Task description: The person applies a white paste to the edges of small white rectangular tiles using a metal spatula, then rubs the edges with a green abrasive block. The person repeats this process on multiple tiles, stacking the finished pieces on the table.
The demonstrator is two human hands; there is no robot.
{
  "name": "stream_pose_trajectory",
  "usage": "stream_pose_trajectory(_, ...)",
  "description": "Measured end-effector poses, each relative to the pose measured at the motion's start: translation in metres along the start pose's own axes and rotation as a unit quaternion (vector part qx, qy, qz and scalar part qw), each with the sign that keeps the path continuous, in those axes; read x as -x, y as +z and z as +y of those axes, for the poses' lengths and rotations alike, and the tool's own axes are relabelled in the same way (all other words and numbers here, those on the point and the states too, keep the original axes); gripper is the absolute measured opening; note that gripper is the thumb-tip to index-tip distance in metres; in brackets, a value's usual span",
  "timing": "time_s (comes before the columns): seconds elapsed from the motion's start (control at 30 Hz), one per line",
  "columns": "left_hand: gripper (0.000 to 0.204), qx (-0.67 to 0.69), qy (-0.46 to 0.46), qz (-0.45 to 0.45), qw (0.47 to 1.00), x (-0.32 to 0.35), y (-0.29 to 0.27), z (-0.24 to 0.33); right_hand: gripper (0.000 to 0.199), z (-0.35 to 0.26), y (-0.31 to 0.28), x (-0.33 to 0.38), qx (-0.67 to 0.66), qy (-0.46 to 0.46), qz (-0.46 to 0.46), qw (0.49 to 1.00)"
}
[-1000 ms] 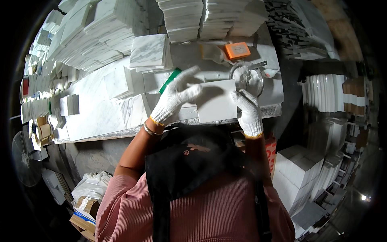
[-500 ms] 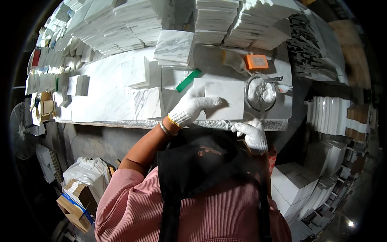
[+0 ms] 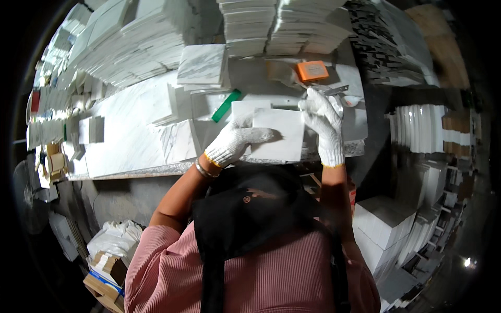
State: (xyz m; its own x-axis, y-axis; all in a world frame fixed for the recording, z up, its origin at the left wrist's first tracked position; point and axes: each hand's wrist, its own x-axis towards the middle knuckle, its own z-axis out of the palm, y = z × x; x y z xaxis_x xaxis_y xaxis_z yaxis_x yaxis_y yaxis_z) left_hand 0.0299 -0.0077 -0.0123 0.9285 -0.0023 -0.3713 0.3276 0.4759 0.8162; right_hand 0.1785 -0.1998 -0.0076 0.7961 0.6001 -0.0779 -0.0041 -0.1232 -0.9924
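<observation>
My left hand (image 3: 236, 142), in a white knit glove, grips the left side of a square white marble tile (image 3: 282, 136), thumb across its top face. Another pale tile (image 3: 249, 108) shows behind its upper left edge. My right hand (image 3: 324, 125), gloved too, is raised beside the tile's right edge with its fingers curled; what they hold, if anything, is hidden. It covers most of the bowl of white paste. A flat metal scraper (image 3: 336, 90) sticks out beyond the fingers. A green strip (image 3: 226, 106) lies left of the tiles.
An orange box (image 3: 312, 71) sits behind my right hand. Marble tiles (image 3: 202, 65) are piled on the bench, with tall tile stacks (image 3: 248, 26) along its back. White boxes (image 3: 383, 221) stand low at right, and a fan (image 3: 32, 188) is at far left.
My right hand has risen from the bench's front edge to the paste bowl, now largely hidden behind it. My left hand still grips the tile. The whole view has shifted slightly.
</observation>
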Motion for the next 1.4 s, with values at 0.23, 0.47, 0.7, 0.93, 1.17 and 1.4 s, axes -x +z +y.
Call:
stream_pose_trajectory(0.23,0.05,0.218,0.045,0.104,0.969,0.004,-0.02,-0.029,0.047,0.048,-0.012,0.013,0.237,-0.08,0.014,0.968)
stream_pose_trajectory(0.47,0.037,0.047,0.106,0.098,0.988,0.013,-0.028,-0.032,0.07,0.074,0.03,0.022,0.529,-0.164,-0.054,0.831)
stream_pose_trajectory(0.7,0.041,0.232,0.085,0.107,0.963,0.006,-0.019,-0.035,0.069,0.055,0.034,0.023,0.581,-0.064,-0.147,0.798)
stream_pose_trajectory(0.93,0.044,0.231,0.111,0.094,0.962,0.006,-0.019,-0.035,0.065,0.079,0.026,0.034,0.528,-0.112,-0.08,0.838)
stream_pose_trajectory(1.17,0.043,0.233,0.097,0.102,0.962,0.01,-0.024,-0.032,0.059,0.017,0.021,0.053,-0.1,0.003,0.038,0.994)
stream_pose_trajectory(1.4,0.037,0.255,0.086,0.077,0.96,0.008,-0.006,-0.023,0.047,0.001,0.044,0.006,0.265,-0.32,0.012,0.909)
